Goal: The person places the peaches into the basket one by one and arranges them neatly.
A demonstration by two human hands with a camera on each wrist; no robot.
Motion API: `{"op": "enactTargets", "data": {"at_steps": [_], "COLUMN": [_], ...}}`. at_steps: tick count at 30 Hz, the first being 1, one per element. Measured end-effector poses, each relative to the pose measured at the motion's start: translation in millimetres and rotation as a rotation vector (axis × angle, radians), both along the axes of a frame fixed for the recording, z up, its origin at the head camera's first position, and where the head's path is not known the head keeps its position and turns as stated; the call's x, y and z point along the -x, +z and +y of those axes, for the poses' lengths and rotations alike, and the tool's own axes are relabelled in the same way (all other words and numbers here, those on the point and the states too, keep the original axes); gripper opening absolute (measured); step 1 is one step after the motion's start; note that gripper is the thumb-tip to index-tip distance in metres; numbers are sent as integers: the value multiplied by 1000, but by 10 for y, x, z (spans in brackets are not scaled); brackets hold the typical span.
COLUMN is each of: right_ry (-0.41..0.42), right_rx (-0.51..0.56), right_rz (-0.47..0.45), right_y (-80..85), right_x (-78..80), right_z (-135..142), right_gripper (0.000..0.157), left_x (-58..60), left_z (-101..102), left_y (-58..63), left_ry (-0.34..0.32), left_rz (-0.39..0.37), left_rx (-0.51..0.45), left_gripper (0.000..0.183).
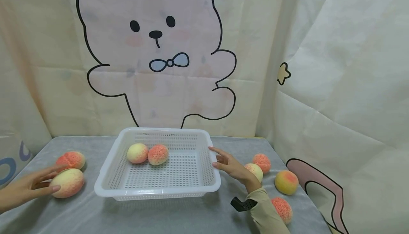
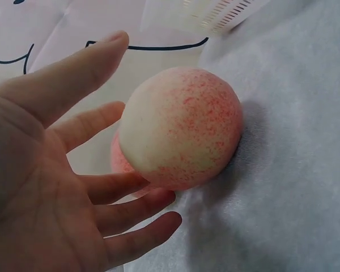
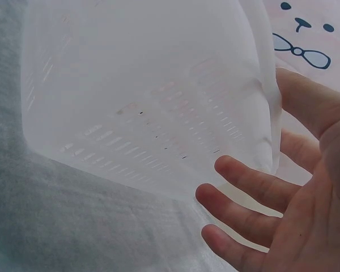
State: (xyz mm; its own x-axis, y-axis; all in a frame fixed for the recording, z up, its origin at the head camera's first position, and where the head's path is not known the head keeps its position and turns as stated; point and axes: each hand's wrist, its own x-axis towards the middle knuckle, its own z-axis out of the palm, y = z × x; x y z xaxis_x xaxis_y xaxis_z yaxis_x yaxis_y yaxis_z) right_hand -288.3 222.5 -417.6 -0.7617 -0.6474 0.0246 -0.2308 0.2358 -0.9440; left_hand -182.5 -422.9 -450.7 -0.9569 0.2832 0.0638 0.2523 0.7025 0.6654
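At the left of the head view, my left hand reaches round a pale yellow and pink peach, its fingers spread. In the left wrist view the thumb stands apart from that peach, while fingertips lie close along its side; contact is unclear. A redder peach sits just behind. My right hand is at the right rim of a white perforated plastic basket, fingers loosely extended. Its thumb lies against the rim in the right wrist view. Inside the basket rest a yellowish peach and a red-speckled peach.
Right of the basket lie several more peaches: a red one, a pale one partly behind my right hand, an orange-yellow one, and another red one partly behind the sleeve. A grey cloth covers the table; printed curtains stand behind.
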Motion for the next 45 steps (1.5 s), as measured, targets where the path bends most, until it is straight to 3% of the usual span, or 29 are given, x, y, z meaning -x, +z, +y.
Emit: {"op": "enactTargets", "data": {"at_steps": [5, 9, 25, 33, 40, 45], "right_ry": [-1, 2, -6, -7, -10, -11], "right_rx": [1, 3, -7, -1, -4, -2], "right_rz": [-8, -10, -6, -13, -15, -18], "right_y": [-10, -16, -15, -1, 12, 13], "right_x": [4, 3, 13, 5, -5, -6], "right_z": [0, 2, -1, 11, 5, -2], "right_gripper": [68, 68, 68, 69, 69, 69], "left_x": [50, 82, 35, 12, -10, 2], "left_z": [-73, -71, 78, 31, 21, 41], "left_y": [-180, -250, -257, -212, -139, -31], "left_ry": [-120, -210, -147, -128, -109, -140], "left_rz": [82, 167, 311, 238, 260, 201], "left_rx": [-99, -148, -146, -150, -119, -139], "left_gripper": [74, 85, 83, 83, 83, 80]}}
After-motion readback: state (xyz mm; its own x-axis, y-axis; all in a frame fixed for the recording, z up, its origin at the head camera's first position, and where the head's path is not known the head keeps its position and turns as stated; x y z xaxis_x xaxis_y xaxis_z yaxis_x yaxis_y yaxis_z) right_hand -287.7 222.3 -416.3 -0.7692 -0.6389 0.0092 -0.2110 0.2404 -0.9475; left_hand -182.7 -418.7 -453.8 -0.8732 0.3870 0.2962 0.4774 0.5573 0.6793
